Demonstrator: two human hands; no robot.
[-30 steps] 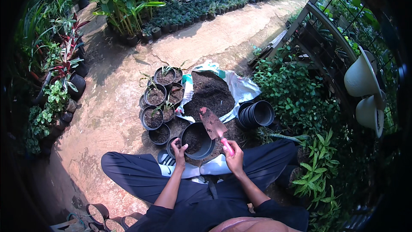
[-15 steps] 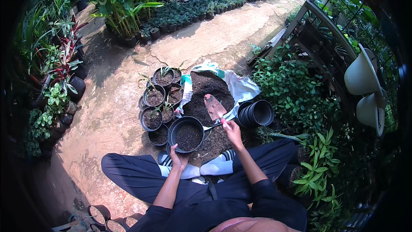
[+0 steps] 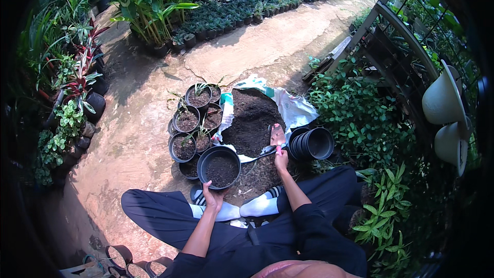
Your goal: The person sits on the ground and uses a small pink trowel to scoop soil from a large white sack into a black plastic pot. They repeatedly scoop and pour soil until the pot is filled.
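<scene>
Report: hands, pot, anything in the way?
Left hand holding black pot, soil inside. Right hand gripping trowel at edge of soil heap. Stacked pots close beside trowel.

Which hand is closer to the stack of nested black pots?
Right. The right hand, gripping the trowel, is just left of the stack of nested black pots; the left hand is farther left, holding the near side of a pot of soil.

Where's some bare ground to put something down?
There's bare ground on the left, between the clustered pots and the leafy plants. Another free patch lies beyond the soil sack, before the row of little plants. It's crowded nearer: clustered pots, the soil sack and stacked pots sit close together, with the big pot in the left hand just in front.
</scene>
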